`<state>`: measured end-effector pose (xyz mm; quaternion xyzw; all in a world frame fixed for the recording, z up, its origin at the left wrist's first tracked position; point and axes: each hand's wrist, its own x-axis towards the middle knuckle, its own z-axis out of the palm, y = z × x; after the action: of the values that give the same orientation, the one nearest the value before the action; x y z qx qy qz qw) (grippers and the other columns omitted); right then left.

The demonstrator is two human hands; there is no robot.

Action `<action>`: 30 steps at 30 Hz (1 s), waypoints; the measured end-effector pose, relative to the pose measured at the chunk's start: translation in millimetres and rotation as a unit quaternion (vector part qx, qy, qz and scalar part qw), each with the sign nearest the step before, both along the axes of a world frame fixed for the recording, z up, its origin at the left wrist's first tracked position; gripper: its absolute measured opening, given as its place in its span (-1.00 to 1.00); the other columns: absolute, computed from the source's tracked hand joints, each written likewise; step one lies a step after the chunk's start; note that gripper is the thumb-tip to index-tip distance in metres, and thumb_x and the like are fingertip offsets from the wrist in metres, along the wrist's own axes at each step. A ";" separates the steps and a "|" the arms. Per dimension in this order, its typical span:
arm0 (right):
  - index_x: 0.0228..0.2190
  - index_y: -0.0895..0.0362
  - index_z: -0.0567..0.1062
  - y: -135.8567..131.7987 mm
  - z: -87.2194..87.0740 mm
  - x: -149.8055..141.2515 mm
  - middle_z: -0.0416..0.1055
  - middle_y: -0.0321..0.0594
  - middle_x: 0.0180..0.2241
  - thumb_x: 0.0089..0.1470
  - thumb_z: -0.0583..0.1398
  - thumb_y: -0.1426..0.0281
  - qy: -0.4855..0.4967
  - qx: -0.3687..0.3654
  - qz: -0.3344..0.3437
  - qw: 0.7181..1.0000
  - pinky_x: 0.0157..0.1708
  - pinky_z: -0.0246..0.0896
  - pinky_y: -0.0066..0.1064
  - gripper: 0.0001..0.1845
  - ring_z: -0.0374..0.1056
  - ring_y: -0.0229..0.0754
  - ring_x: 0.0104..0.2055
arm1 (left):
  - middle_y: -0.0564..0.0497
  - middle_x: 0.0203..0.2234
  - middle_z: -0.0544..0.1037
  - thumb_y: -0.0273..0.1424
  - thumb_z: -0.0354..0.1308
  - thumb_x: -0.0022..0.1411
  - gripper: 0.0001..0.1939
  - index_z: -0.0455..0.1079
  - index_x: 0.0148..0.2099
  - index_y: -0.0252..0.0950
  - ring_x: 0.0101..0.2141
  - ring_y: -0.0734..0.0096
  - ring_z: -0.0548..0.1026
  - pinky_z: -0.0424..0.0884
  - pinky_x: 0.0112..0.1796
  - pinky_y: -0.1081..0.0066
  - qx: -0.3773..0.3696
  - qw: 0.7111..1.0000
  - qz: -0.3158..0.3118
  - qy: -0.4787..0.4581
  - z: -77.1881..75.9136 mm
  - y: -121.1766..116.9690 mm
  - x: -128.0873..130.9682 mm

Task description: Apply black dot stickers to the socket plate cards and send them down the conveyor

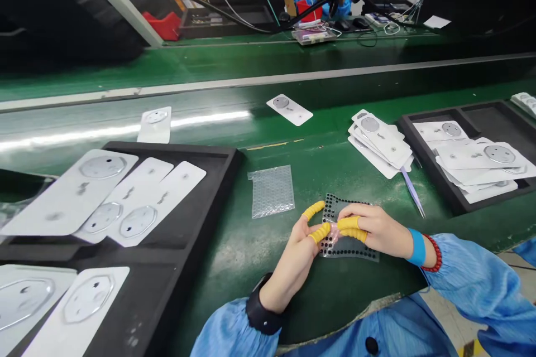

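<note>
While the left hand [291, 270] and right hand [379, 228] clamp their yellow-cotted fingers [352, 228] on a small translucent piece [334, 232], it sits just above a black perforated sheet [349, 251] lying on the green bench [335, 295].

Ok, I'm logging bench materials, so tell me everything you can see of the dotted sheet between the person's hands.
The dotted sheet is a thin, roughly rectangular, see-through film covered in rows of black dots; whether they are holes or print I cannot tell. It lies on the green bench mat. The left hand and right hand, in yellow finger cots, pinch its middle, where a small pinkish patch shows.
</note>
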<state>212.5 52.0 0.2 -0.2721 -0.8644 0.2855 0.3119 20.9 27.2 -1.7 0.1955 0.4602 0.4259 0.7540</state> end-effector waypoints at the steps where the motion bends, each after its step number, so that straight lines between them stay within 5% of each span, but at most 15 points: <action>1: -0.19 0.20 0.51 -1.5 0.6 1.2 0.49 -0.04 -0.19 0.27 0.09 0.49 -0.003 -0.008 0.013 1.000 -0.19 0.44 -0.39 -0.81 0.46 -0.19 -0.19 | 0.09 -0.53 0.59 -0.46 0.37 -0.02 -0.23 0.09 0.19 -0.37 -0.47 0.45 0.54 0.40 -0.34 0.45 -0.007 1.000 -0.005 -0.008 0.1 -0.7 -0.4; 8: -0.08 0.06 0.49 -12.7 -12.1 18.4 0.50 -0.14 -0.04 0.07 -0.06 0.72 -0.119 -0.012 0.029 0.992 -0.15 0.48 -0.44 -0.46 0.53 -0.17 -0.11 | 0.05 -0.60 0.59 -0.44 0.32 -0.05 -0.18 0.01 0.20 -0.42 -0.53 0.40 0.52 0.38 -0.34 0.39 0.019 0.999 -0.042 0.021 -7.0 -4.1 3.0; 15: -0.01 0.02 0.46 -2.2 -60.4 31.6 0.51 -0.14 -0.04 0.08 0.04 0.61 -0.098 0.113 0.063 0.987 -0.13 0.48 -0.44 -0.51 0.51 -0.10 -0.06 | 0.15 -0.67 0.51 -0.55 0.24 -0.23 -0.13 0.10 0.20 -0.41 -0.62 0.45 0.44 0.24 -0.49 0.50 0.023 0.997 -0.055 0.054 -29.2 0.8 2.1; 19: -0.09 0.04 0.47 5.2 -62.8 24.9 0.51 -0.14 -0.12 0.06 0.03 0.64 -0.093 0.131 0.086 0.983 -0.17 0.48 -0.43 -0.55 0.50 -0.11 -0.12 | 0.24 -0.69 0.45 -0.61 0.22 -0.21 -0.17 0.15 0.19 -0.34 -0.68 0.55 0.36 0.15 -0.54 0.54 0.021 0.993 -0.075 0.089 -32.6 5.9 -2.2; 26: -0.28 0.14 0.44 -4.4 -52.9 1.4 0.44 -0.05 -0.22 -0.02 -0.01 0.72 -0.130 0.113 0.062 0.983 -0.21 0.46 -0.29 -0.63 0.42 -0.09 -0.21 | 0.13 -0.60 0.52 -0.30 0.22 -0.06 -0.16 0.02 0.25 -0.35 -0.56 0.42 0.49 0.33 -0.47 0.47 0.056 0.965 -0.169 0.190 -13.8 2.2 -8.5; 30: -0.36 0.17 0.42 -5.7 -64.9 -3.8 0.46 0.01 -0.17 -0.04 0.06 0.68 -0.109 0.081 0.062 0.989 -0.16 0.44 -0.28 -0.76 0.40 -0.04 -0.14 | 0.21 -0.75 0.43 -0.38 0.43 -0.25 -0.35 0.43 -0.01 -0.28 -0.68 0.41 0.38 0.29 -0.55 0.45 0.115 0.902 -0.233 0.345 16.4 35.1 -37.2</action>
<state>208.7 46.3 -64.7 -0.2216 -0.9286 0.2020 0.2183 -16.3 62.3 14.7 0.5174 0.5803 0.1937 0.5983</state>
